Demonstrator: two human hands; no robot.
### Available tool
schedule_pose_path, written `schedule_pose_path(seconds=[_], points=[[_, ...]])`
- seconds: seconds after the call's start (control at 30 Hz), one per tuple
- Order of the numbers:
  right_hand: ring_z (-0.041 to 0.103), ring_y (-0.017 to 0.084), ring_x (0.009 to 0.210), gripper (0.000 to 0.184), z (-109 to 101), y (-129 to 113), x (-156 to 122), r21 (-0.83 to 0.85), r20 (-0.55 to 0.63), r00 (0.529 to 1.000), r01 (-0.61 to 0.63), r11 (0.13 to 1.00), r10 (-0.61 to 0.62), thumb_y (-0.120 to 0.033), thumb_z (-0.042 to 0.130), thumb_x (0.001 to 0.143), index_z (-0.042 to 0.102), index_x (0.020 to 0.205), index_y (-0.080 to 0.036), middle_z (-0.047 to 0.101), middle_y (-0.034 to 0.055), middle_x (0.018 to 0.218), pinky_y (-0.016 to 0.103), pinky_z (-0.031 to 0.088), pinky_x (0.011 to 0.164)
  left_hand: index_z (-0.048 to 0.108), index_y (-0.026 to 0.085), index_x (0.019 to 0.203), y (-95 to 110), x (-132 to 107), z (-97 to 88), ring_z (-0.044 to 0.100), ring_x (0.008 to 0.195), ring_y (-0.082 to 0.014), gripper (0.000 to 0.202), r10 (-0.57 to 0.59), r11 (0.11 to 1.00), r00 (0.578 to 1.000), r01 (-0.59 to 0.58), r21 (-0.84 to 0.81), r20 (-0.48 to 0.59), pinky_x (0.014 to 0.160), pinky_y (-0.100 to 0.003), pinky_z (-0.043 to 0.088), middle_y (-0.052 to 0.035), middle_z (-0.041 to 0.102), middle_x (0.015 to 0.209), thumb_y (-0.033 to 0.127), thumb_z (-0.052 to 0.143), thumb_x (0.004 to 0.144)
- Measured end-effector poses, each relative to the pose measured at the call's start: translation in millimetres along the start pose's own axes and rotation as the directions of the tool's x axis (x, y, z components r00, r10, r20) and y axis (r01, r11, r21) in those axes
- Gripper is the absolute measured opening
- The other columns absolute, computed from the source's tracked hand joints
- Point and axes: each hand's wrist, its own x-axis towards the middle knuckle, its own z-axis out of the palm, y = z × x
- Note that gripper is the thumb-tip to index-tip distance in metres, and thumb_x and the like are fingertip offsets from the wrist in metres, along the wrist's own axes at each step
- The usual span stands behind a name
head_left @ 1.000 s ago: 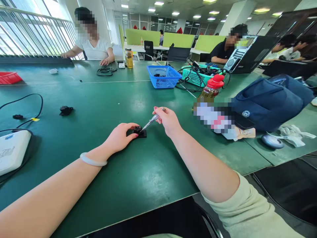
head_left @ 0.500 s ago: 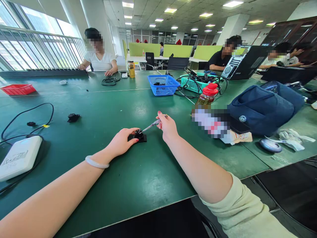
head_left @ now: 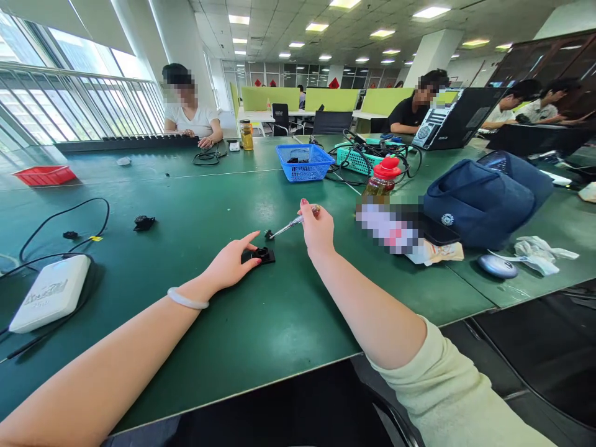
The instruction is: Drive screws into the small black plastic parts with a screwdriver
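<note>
A slim tool [head_left: 293, 224] is gripped in the right hand [head_left: 319, 231], tip at a small black part [head_left: 269, 234] between both hands; a black base [head_left: 266, 255] is touched by the left hand [head_left: 229, 261], thumb and forefinger spread.

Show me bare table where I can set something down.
The green table is bare between the left forearm, the right forearm and its near edge. Another bare stretch runs from beyond the silvery tool in the right hand to the blue basket. The right side is crowded with the red-capped bottle, blue bag and mouse.
</note>
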Motion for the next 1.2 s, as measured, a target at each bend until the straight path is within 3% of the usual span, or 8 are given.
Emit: schedule_pose_path(seconds=[0.07,0.2,0.5,0.73,0.87,1.0,1.1,1.2], points=[[0.043,0.010,0.058,0.043,4,-7,-8,-0.006,-0.026,0.996,0.089,0.996,-0.089,-0.061,0.058,0.083,0.056,0.067,-0.021,0.048,-0.0048,0.061,0.024,0.036,0.059,0.040,0.021,0.149,-1,0,0.2,0.058,0.116,-0.0281,0.068,0.028,1.000,1.000,-0.028,0.006,0.004,0.103,-0.045,0.044,-0.0085,0.070,0.119,0.047,0.054,0.088],[0.041,0.011,0.056,0.039,12,-14,-23,-0.042,0.159,0.970,0.195,0.980,-0.186,-0.056,0.062,0.083,0.057,0.064,-0.022,0.047,-0.0054,0.056,0.025,0.034,0.058,0.042,0.023,0.147,0,-1,0.8,0.058,0.116,-0.0285,0.071,0.061,0.998,0.998,-0.061,-0.003,-0.002,0.104,-0.046,0.043,-0.0076,0.070,0.119,0.047,0.060,0.083],[0.046,0.012,0.057,0.032,15,-9,-25,-0.116,0.377,0.908,0.241,0.964,-0.181,-0.051,0.065,0.082,0.062,0.069,-0.022,0.057,-0.0035,0.060,0.026,0.036,0.059,0.048,0.023,0.143,-1,0,2.8,0.059,0.116,-0.0285,0.066,0.070,0.998,0.998,-0.070,-0.008,-0.005,0.105,-0.048,0.043,-0.0078,0.070,0.119,0.045,0.062,0.082],[0.055,0.013,0.068,0.007,16,-6,-24,-0.134,0.478,0.845,0.342,0.930,-0.241,-0.030,0.065,0.082,0.064,0.086,-0.024,0.063,-0.0016,0.079,0.029,0.046,0.073,0.050,0.024,0.141,-4,1,4.9,0.061,0.114,-0.0283,0.063,0.060,0.998,0.998,-0.060,0.002,-0.002,0.103,-0.047,0.045,-0.0077,0.070,0.118,0.042,0.062,0.082],[0.061,0.013,0.075,0.019,17,-6,-28,-0.121,0.481,0.825,0.397,0.910,-0.296,-0.023,0.064,0.083,0.063,0.101,-0.027,0.067,0.0001,0.097,0.032,0.050,0.083,0.052,0.023,0.139,-3,0,4.9,0.062,0.113,-0.0291,0.061,0.072,0.997,0.997,-0.072,-0.005,-0.015,0.102,-0.047,0.046,-0.0086,0.070,0.117,0.042,0.062,0.082],[0.065,0.013,0.087,0.042,19,-4,-32,-0.069,0.517,0.795,0.409,0.910,-0.318,-0.016,0.054,0.087,0.056,0.126,-0.033,0.069,-0.0026,0.099,0.033,0.051,0.093,0.054,0.023,0.136,-3,0,4.7,0.063,0.111,-0.0298,0.060,0.077,0.997,0.997,-0.077,-0.024,-0.019,0.101,-0.048,0.047,-0.0088,0.071,0.116,0.043,0.063,0.080],[0.064,0.013,0.087,0.036,22,1,-32,-0.081,0.508,0.783,0.457,0.886,-0.358,-0.017,0.051,0.089,0.061,0.120,-0.032,0.069,-0.0018,0.102,0.033,0.052,0.093,0.054,0.022,0.135,-5,0,5.1,0.062,0.113,-0.0302,0.061,0.095,0.995,0.995,-0.096,-0.031,-0.019,0.102,-0.049,0.046,-0.0096,0.070,0.118,0.044,0.064,0.079],[0.065,0.015,0.092,0.035,25,5,-31,-0.075,0.479,0.802,0.442,0.894,-0.357,-0.017,0.048,0.091,0.059,0.120,-0.032,0.069,-0.0001,0.111,0.035,0.053,0.093,0.052,0.021,0.139,-6,1,5.7,0.061,0.114,-0.0300,0.065,0.102,0.994,0.995,-0.103,-0.029,-0.020,0.103,-0.050,0.045,-0.0104,0.070,0.120,0.042,0.064,0.078]])
